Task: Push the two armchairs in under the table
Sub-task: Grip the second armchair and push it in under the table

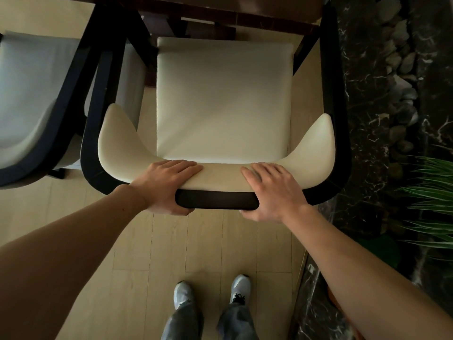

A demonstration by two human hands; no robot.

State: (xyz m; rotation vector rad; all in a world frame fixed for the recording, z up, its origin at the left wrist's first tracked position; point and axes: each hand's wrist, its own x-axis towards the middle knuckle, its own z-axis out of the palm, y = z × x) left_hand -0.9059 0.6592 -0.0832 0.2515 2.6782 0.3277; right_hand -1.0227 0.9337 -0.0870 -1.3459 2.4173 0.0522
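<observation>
I see both hands clamped on the curved top rail of the cream-upholstered armchair with black wooden frame (224,99), dead centre in view. Left hand (169,186) wraps the backrest left of middle, fingers over the cream pad, thumb under the black rail. Right hand (272,191) grips it right of middle, same way. The chair faces the dark wooden worktop (228,11) at the top edge; seat front sits about at the worktop's edge, most of the seat out in the open. A second armchair with pale seat and dark frame (31,99) stands just beside it on the left, arm frames almost touching. Light wood-plank floor (132,266) below, my grey sneakers (182,295) behind the chair. Dark marble strip with pebbles (382,106) and green plant leaves (431,202) on the right.
</observation>
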